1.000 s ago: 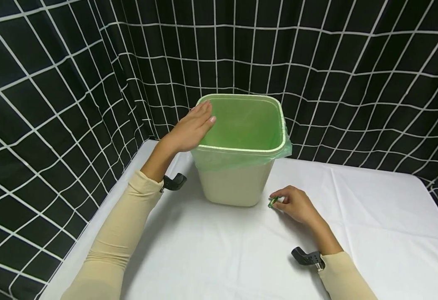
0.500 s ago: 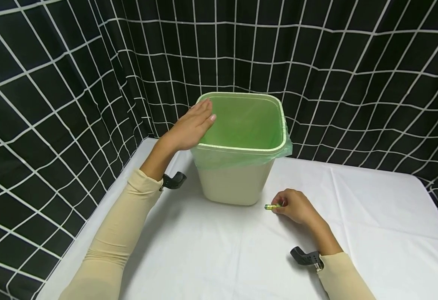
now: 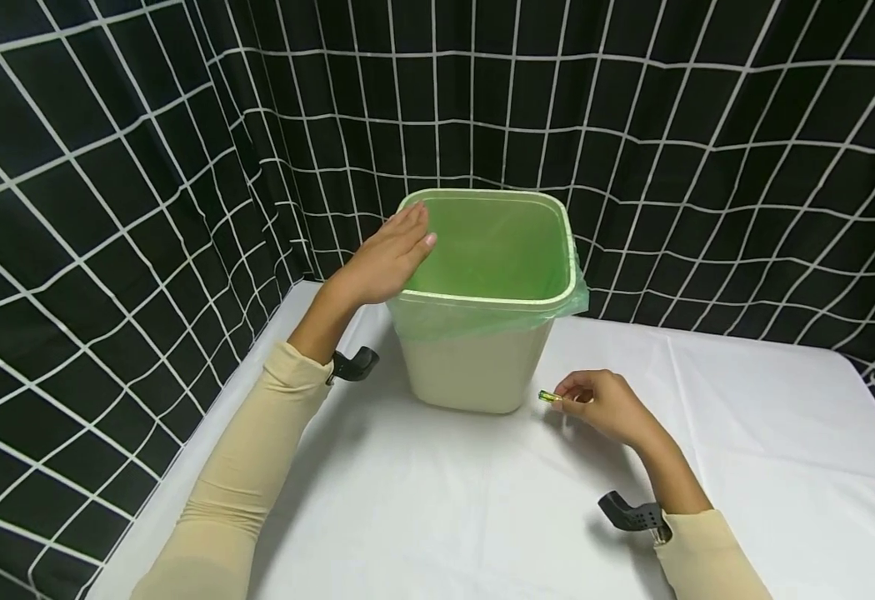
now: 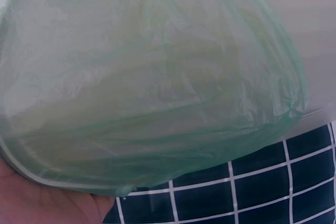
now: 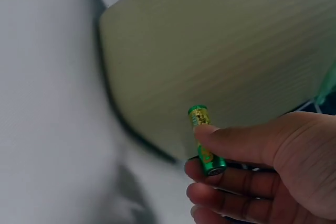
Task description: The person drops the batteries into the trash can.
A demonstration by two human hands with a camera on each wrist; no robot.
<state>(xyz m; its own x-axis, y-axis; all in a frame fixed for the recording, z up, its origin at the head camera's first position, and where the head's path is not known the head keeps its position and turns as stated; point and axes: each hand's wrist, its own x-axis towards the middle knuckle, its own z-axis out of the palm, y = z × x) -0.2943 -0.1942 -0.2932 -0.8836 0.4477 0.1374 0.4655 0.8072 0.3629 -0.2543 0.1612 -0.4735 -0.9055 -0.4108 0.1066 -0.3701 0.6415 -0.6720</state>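
A small green and gold battery [image 5: 201, 153] is pinched between the thumb and fingers of my right hand [image 3: 604, 403], low over the white cloth beside the bin's base. In the right wrist view the thumb lies across its middle and both ends show. My left hand [image 3: 388, 254] rests with straight fingers on the left rim of a cream bin [image 3: 475, 367]. A thin green plastic liner [image 4: 157, 77] is folded over the rim and hangs down outside. In the left wrist view the liner hides most of the bin's side, and only part of the left hand shows below it.
A white cloth [image 3: 437, 500] covers the table. Black curtains with a white grid [image 3: 505, 92] stand behind and to the left, close to the bin's far side. Each wrist carries a black camera mount [image 3: 632, 512].
The right hand has lifted slightly and turned the battery between its fingers, so that its end now points left toward the bin. The left hand stays on the rim.
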